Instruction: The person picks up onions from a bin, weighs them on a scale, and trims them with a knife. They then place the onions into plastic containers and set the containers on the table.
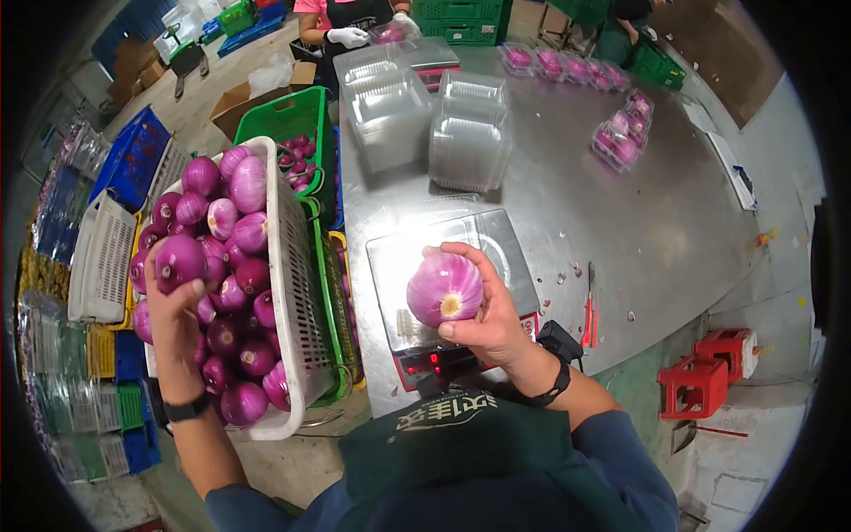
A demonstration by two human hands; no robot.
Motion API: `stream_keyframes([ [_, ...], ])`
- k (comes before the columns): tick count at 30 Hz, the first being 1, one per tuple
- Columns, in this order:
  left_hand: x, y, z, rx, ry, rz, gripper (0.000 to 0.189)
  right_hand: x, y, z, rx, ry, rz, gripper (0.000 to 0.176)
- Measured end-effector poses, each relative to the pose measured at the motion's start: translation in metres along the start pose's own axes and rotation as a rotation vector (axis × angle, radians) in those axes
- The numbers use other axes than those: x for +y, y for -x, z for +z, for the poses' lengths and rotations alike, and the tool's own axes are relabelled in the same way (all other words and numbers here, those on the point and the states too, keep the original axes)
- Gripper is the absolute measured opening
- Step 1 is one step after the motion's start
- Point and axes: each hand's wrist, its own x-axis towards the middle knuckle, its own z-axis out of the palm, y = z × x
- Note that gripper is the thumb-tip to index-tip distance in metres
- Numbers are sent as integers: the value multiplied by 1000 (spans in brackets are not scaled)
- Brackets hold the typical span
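My right hand (pixel 492 324) is closed around a peeled red onion (pixel 445 288), its pale root end facing me, above a digital scale (pixel 505 244) with red lit digits. On the left, my left hand (pixel 173 315) grips another red onion (pixel 180 263) over a white crate (pixel 282 293). Many shiny purple onions (pixel 241 297) are heaped in that crate. Beyond the scale stand two stacks of clear plastic boxes, a nearer stack (pixel 470 137) and a taller stack (pixel 386 111).
Packed onion boxes (pixel 623 133) lie on the steel table (pixel 567 204). A red-handled knife (pixel 589 310) rests near its front edge. Green crates (pixel 332 310) stand beside the white crate. Across the table, a gloved person (pixel 348 36) holds a box. Red stools (pixel 693 387) stand at right.
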Motion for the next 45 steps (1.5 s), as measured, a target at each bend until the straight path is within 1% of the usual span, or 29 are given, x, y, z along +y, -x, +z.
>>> stream_keyframes([
  [1,7,18,12,-22,101,-7,87,-1,3,-2,1,-14,9,94],
  [2,9,34,20,-25,97,-10,87,-2,6,-3,5,-18,10,94],
  [4,12,64,34,-143,214,-68,91,-6,13,-2,12,-134,35,89],
  [5,12,79,45,-135,231,-110,94,-10,17,-2,15,-138,35,89],
  [7,5,103,62,-158,258,-161,95,-18,23,-2,52,-264,143,81],
  [8,2,115,72,-166,275,-191,94,-19,27,-5,55,-267,142,81],
  [10,-5,132,89,-217,325,-287,92,-20,34,-10,66,-331,134,72],
  [11,-13,140,97,-205,358,-299,91,-18,37,-14,69,-333,133,72],
  [13,-15,152,112,-246,398,-379,86,-14,43,-22,88,-360,94,63],
  [14,-20,157,119,-250,426,-412,84,-15,46,-24,91,-362,93,63],
  [16,-24,168,134,-250,436,-426,82,-17,52,-30,107,-412,126,55],
  [23,-35,185,155,-297,480,-520,81,-23,65,-46,96,-527,193,51],
  [26,-41,190,165,-281,487,-511,84,-30,70,-46,148,-479,193,54],
  [28,-45,189,173,-273,435,-483,86,-33,74,-48,117,-360,182,66],
  [29,-47,188,177,-264,384,-459,89,-36,75,-48,114,-361,182,66],
  [31,-56,184,186,-273,332,-418,89,-45,76,-48,72,-344,228,79],
  [32,-58,181,191,-286,281,-379,89,-44,77,-51,68,-345,227,79],
  [34,-60,177,197,-298,238,-385,89,-38,78,-57,29,-282,181,82],
  [36,-71,173,205,-320,164,-280,87,-36,79,-62,23,-258,153,81],
  [38,-70,170,215,-328,114,-288,85,-34,78,-69,22,-235,127,81],
  [40,-76,165,223,-342,-34,-214,83,-33,75,-75,24,-226,109,79],
  [41,-77,163,229,-326,-91,-166,77,-33,72,-76,22,-227,113,79],
  [42,-80,160,232,-319,-93,-170,77,-33,68,-76,101,-162,137,79],
  [43,-85,157,234,-315,-246,-89,72,-33,63,-76,177,-97,162,79],
  [44,-90,154,235,-308,-399,-10,68,-28,59,-81,168,-98,171,79],
  [45,-94,152,239,-265,-464,49,64,-20,54,-90,197,80,168,79],
])
